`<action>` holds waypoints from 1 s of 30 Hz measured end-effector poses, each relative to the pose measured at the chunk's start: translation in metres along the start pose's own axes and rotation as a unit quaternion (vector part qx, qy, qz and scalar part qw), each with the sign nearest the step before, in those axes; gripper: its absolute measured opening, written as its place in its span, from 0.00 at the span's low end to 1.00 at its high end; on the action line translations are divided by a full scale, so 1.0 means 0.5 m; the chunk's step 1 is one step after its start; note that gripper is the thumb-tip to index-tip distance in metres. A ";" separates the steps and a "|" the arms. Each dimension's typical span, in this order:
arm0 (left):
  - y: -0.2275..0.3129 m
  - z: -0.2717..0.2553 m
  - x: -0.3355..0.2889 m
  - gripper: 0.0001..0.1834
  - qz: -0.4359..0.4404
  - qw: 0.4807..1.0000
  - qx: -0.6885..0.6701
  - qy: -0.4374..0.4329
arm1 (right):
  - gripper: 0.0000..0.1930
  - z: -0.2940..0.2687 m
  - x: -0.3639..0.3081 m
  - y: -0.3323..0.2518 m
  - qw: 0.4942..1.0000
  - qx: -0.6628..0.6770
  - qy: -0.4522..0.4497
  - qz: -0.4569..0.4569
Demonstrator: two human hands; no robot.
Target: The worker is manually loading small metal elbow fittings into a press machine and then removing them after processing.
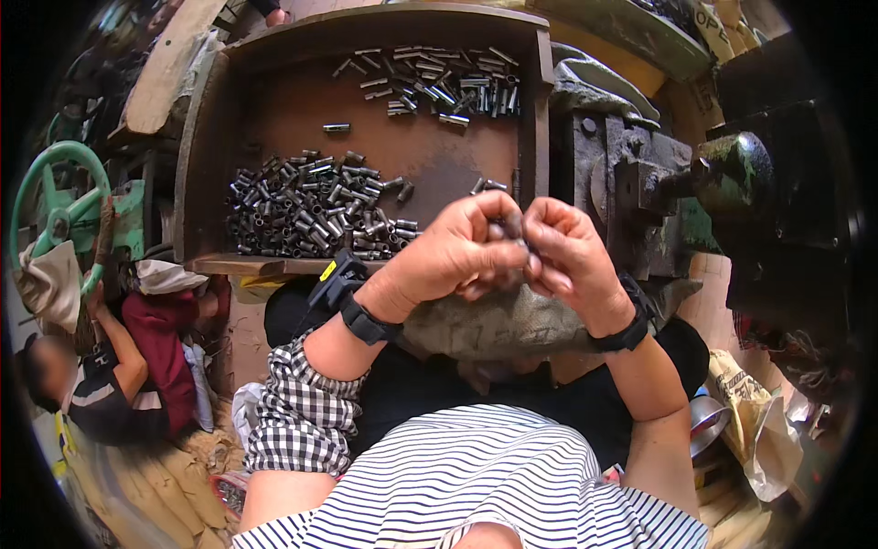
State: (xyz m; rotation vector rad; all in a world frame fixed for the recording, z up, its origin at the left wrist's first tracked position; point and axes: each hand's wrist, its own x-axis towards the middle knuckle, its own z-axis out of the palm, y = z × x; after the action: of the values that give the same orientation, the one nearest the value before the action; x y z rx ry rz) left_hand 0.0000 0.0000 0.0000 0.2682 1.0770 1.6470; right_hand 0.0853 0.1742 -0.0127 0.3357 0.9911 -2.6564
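My left hand (462,249) and my right hand (569,261) meet just beyond the front edge of a wooden tray (283,137), fingertips pinched together. Whatever they hold between them is small, dark and mostly covered by the fingers. Inside the tray, a heap of short dark metal tubes (315,206) fills the near left part. Shinier, longer metal tubes (430,78) lie scattered at the far right, some standing on end. One loose tube (337,127) rests alone near the middle. A couple of short tubes (489,185) are just beyond my fingers.
A dark, greasy machine (640,183) with a rounded metal end (734,178) stands right of the tray. On the left are a green handwheel (59,215) and another person (119,366). A stained cloth (494,325) covers my lap. A torn sack (750,421) lies at lower right.
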 end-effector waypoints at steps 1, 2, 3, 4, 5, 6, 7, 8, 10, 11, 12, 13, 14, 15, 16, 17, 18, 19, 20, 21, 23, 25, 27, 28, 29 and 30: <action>0.003 0.001 -0.001 0.15 0.012 0.999 0.031 -0.024 | 0.07 0.002 -0.001 -0.001 0.999 0.003 -0.037 0.008; 0.006 -0.007 -0.004 0.17 0.015 0.999 0.031 -0.033 | 0.07 0.010 0.000 0.003 0.999 -0.044 -0.006 -0.025; 0.013 -0.007 -0.004 0.17 0.021 0.999 0.032 -0.034 | 0.07 0.011 0.005 -0.005 0.998 -0.049 -0.008 -0.027; 0.019 -0.004 -0.006 0.18 0.035 0.995 0.086 -0.027 | 0.07 0.010 0.011 -0.013 0.997 -0.075 -0.007 -0.015; 0.028 -0.003 -0.008 0.20 0.049 0.989 0.140 -0.019 | 0.07 0.010 0.017 -0.019 0.995 -0.101 -0.006 -0.004; 0.040 -0.013 -0.007 0.22 0.060 0.979 0.195 -0.013 | 0.07 0.008 0.034 -0.023 0.991 -0.133 -0.006 -0.005; 0.028 -0.028 -0.008 0.22 0.063 0.979 0.194 -0.009 | 0.07 0.020 0.046 -0.029 0.991 -0.135 -0.010 -0.002; 0.005 -0.053 -0.003 0.20 0.133 0.960 0.237 0.062 | 0.09 0.039 0.063 -0.038 0.982 -0.189 0.018 0.010; 0.037 -0.049 -0.016 0.17 0.089 0.965 0.157 0.192 | 0.14 0.050 0.109 -0.049 0.936 -0.337 0.066 -0.072; 0.033 -0.085 -0.014 0.15 0.147 0.976 0.003 0.161 | 0.13 0.061 0.140 -0.049 0.862 -0.461 0.108 -0.181; 0.044 -0.100 -0.019 0.15 0.146 0.973 -0.028 0.176 | 0.09 0.042 0.184 -0.050 0.709 -0.636 0.091 -0.292; 0.054 -0.110 -0.019 0.14 0.147 0.970 -0.058 0.187 | 0.06 0.017 0.228 -0.053 0.505 -0.769 0.070 -0.386; 0.050 -0.125 -0.027 0.13 0.152 0.967 -0.098 0.178 | 0.05 0.021 0.258 -0.047 0.465 -0.817 0.072 -0.334; 0.049 -0.126 -0.030 0.13 0.152 0.967 -0.099 0.178 | 0.06 0.025 0.280 -0.039 0.420 -0.861 0.078 -0.278; 0.049 -0.124 -0.032 0.13 0.147 0.962 -0.126 0.195 | 0.07 0.025 0.292 -0.033 0.386 -0.888 0.074 -0.238; 0.049 -0.122 -0.034 0.13 0.142 0.955 -0.152 0.210 | 0.07 0.022 0.294 -0.030 0.385 -0.888 0.075 -0.238; 0.052 -0.128 -0.049 0.13 0.147 0.959 -0.158 0.182 | 0.06 0.026 0.297 -0.022 0.371 -0.895 0.078 -0.235; 0.052 -0.127 -0.058 0.13 0.149 0.959 -0.157 0.185 | 0.06 0.029 0.297 -0.017 0.357 -0.901 0.081 -0.232; 0.052 -0.125 -0.065 0.13 0.145 0.961 -0.143 0.187 | 0.06 0.024 0.292 -0.017 0.405 -0.879 0.075 -0.238; 0.051 -0.125 -0.069 0.14 0.142 0.964 -0.130 0.185 | 0.06 0.024 0.278 -0.019 0.403 -0.880 0.074 -0.239; 0.040 -0.137 -0.072 0.15 0.129 0.966 -0.119 0.191 | 0.08 0.036 0.230 -0.015 0.539 -0.785 0.097 -0.290; 0.035 -0.130 -0.063 0.13 0.081 0.945 0.100 0.299 | 0.10 0.035 0.176 -0.014 0.618 -0.733 0.098 -0.265; 0.017 -0.136 -0.041 0.08 0.209 0.745 0.528 0.350 | 0.11 0.044 0.116 -0.010 0.644 -0.698 0.096 -0.298; 0.012 -0.130 -0.037 0.09 0.191 0.680 0.612 0.356 | 0.11 0.051 0.089 -0.002 0.662 -0.683 0.099 -0.292; 0.006 -0.125 -0.033 0.10 0.170 0.608 0.688 0.358 | 0.11 0.058 0.064 0.005 0.678 -0.669 0.103 -0.287; 0.002 -0.122 -0.028 0.10 0.172 0.605 0.690 0.358 | 0.11 0.066 0.042 0.010 0.688 -0.660 0.088 -0.288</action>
State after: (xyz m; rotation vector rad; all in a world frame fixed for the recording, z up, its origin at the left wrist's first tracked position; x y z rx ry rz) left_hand -0.0353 -0.0433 -0.0287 0.8809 2.9782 0.7739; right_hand 0.0636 0.1449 0.0019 -0.1086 3.0345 -1.4921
